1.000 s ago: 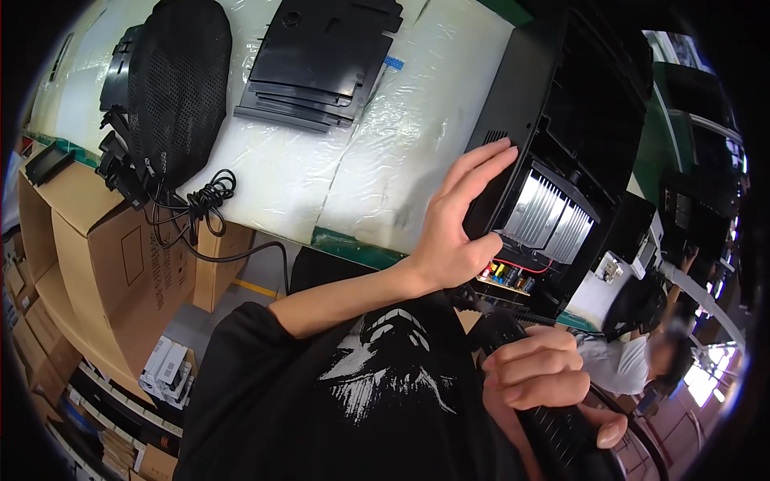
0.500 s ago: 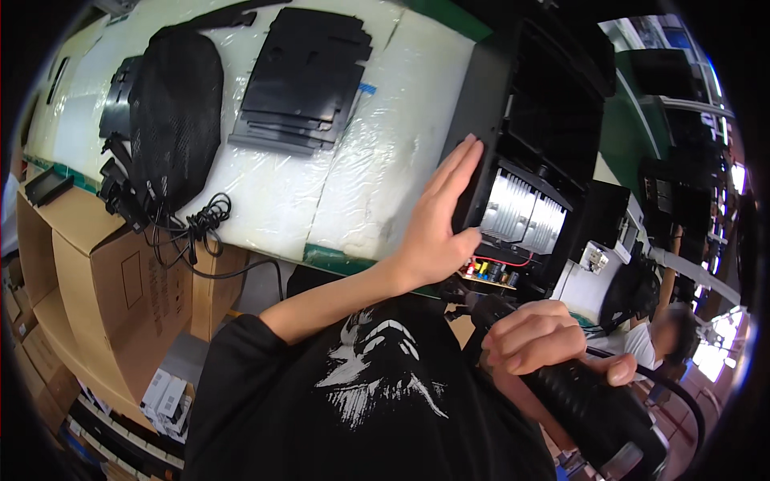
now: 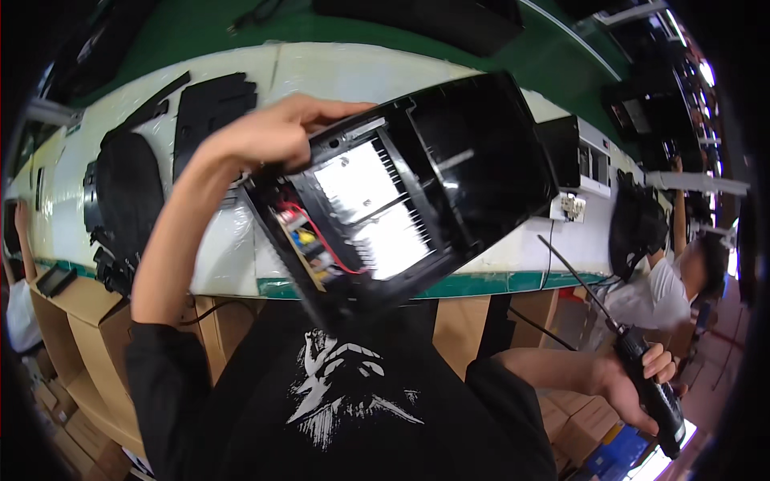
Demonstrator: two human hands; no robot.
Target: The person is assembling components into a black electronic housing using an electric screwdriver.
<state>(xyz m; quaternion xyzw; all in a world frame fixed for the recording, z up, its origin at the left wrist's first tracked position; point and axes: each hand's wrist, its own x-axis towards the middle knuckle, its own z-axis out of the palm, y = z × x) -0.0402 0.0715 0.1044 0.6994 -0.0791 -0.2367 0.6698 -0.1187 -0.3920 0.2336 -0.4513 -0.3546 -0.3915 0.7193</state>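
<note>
A long black plastic housing [image 3: 489, 160] lies tilted across the bench, its open inside facing me. Finned silver metal plates [image 3: 365, 204] sit in it, beside a small circuit board [image 3: 309, 244] with coloured parts and a red wire. My left hand [image 3: 269, 132] grips the upper left edge of this housing, its fingertips partly hidden behind the rim. Well off to the right, my right hand [image 3: 630, 385] is wrapped round a black electric screwdriver [image 3: 654, 393]. The long thin bit points up and left, apart from the housing.
A plastic-covered white bench [image 3: 216, 264] has a green front edge. Black panels [image 3: 212, 104] and a black mesh piece [image 3: 128, 192] lie at left. Cardboard boxes [image 3: 88, 337] stand below. At right, a person in a white shirt [image 3: 650, 297] is near; another person's arm [image 3: 24, 240] shows far left.
The housing has swung round from its upright position, and its open inside now faces me more. My left hand has shifted to its upper left edge. The screwdriver has moved away to the right.
</note>
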